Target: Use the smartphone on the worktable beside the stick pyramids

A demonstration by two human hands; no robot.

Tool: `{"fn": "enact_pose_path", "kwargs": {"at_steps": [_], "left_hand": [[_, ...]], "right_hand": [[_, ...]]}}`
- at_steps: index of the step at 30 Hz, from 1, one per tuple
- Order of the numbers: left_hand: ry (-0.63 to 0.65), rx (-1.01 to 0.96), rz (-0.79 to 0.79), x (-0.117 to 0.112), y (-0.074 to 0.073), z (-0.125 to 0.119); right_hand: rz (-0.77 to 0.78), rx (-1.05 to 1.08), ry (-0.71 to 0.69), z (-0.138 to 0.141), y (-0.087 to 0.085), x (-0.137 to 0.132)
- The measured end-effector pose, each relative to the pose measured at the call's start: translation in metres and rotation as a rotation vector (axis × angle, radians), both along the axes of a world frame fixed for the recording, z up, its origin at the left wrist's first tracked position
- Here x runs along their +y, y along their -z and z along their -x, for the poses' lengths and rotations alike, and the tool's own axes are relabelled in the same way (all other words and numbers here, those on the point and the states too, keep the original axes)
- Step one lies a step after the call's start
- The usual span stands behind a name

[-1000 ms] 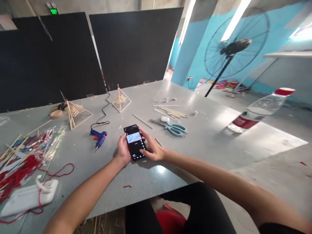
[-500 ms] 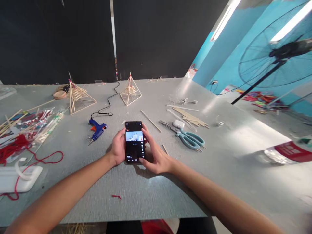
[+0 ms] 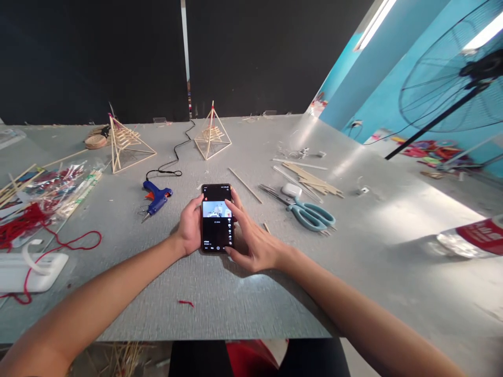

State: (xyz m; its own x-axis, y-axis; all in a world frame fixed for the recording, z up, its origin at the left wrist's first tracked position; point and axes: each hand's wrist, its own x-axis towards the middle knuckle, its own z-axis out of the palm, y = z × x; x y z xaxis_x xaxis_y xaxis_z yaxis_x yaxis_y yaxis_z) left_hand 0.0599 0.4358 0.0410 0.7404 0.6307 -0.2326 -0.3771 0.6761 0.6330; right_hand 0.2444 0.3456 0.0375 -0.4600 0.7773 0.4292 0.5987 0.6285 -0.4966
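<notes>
A smartphone [image 3: 214,230] with a lit screen stands upright in the picture over the middle of the grey table [image 3: 157,309]. Its screen is mostly black with a bright bluish picture band. My left hand [image 3: 190,226] grips the phone's left edge, thumb along the side. On the right edge is my right hand [image 3: 255,238], its index finger over the picture band and its thumb at the bottom corner of the screen. Left of the phone lies a blue glue gun [image 3: 157,199]; to the right are blue-handled scissors [image 3: 312,214] beside a white rounded case [image 3: 291,190].
Two stick pyramids [image 3: 131,146] [image 3: 212,133] stand at the back. Red yarn [image 3: 33,230] and packets lie left, near a white power strip [image 3: 35,272]. Flat wooden sticks [image 3: 312,179] are right of centre. A bottle [image 3: 471,238] lies far right, below a large fan [image 3: 451,78].
The view has shifted slightly, so the table contents sit higher in the picture. My right index finger has moved from the phone's edge onto the screen's picture band.
</notes>
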Motion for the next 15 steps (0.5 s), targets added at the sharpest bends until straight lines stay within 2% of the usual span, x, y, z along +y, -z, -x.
{"fn": "enact_pose_path", "kwargs": {"at_steps": [8, 15], "left_hand": [[-0.025, 0.031, 0.042, -0.0013, -0.0013, -0.0004], [-0.013, 0.03, 0.042, -0.0036, -0.0044, -0.0013]], "right_hand": [[0.027, -0.041, -0.001, -0.0032, 0.0004, -0.0013], [0.013, 0.029, -0.034, -0.0013, -0.0001, 0.0002]]}}
